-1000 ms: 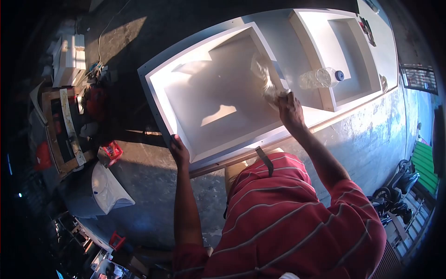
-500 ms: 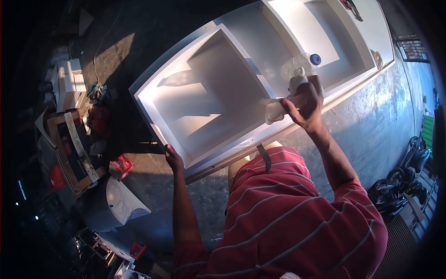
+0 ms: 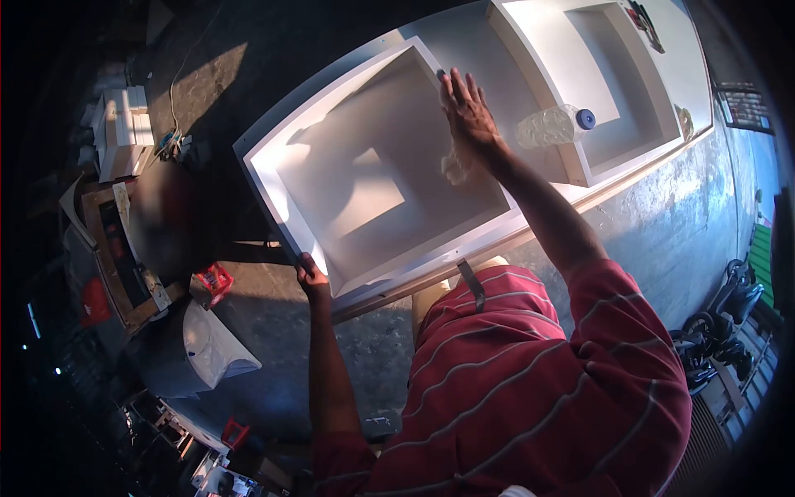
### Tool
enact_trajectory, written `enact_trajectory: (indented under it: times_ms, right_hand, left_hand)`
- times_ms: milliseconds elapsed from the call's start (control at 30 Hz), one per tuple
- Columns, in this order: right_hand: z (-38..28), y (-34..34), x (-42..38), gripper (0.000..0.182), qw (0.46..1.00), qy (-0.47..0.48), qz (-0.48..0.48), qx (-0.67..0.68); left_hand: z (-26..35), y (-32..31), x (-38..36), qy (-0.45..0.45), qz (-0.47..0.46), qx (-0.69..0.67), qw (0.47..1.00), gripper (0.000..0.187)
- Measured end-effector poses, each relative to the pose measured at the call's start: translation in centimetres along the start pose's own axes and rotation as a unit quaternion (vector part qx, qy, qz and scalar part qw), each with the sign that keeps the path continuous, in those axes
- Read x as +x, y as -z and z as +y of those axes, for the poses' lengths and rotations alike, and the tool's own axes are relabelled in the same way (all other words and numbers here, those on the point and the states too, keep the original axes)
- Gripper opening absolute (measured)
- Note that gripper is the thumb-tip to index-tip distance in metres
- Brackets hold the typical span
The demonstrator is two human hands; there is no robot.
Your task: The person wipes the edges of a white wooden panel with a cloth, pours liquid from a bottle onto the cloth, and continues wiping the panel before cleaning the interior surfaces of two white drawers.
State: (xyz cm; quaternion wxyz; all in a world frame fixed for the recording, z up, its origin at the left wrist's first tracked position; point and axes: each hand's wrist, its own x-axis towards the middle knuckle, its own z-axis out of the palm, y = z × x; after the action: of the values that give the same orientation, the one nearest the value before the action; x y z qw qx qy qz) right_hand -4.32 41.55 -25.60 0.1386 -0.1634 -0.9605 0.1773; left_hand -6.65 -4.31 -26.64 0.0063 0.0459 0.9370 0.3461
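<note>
A white open-topped box [image 3: 286,217] with raised walls lies on a white panel. My left hand [image 3: 313,278] grips its near left corner, with the fingers over the wall. My right hand [image 3: 472,120] is stretched flat at the box's right wall, its fingers pointing away from me. A whitish cloth [image 3: 455,166] shows beneath and beside the palm; most of it is hidden. Just right of that hand is a clear plastic bottle [image 3: 546,127] with a blue cap, between this box and a second white box [image 3: 586,157].
A dark tool [image 3: 646,26] lies on the panel's far right end. On the floor to the left are stacked white pieces [image 3: 124,132], a wooden frame [image 3: 108,248], a red packet [image 3: 217,283] and a white sack [image 3: 214,344]. Motorbikes [image 3: 720,323] stand at the right.
My right hand has moved from the box's near right corner, beside the bottle, farther up along the right wall, and its fingers have straightened. My left hand stays at its corner.
</note>
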Motion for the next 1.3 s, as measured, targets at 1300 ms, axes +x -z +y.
enact_trajectory:
  times_ms: [1300]
  right_hand:
    - [-12.7, 1.4, -20.1, 0.028, 0.985, 0.172, -0.021, 0.022]
  left_hand:
    - [4.1, -0.2, -0.1, 0.119, -0.019, -0.104, 0.987, 0.064]
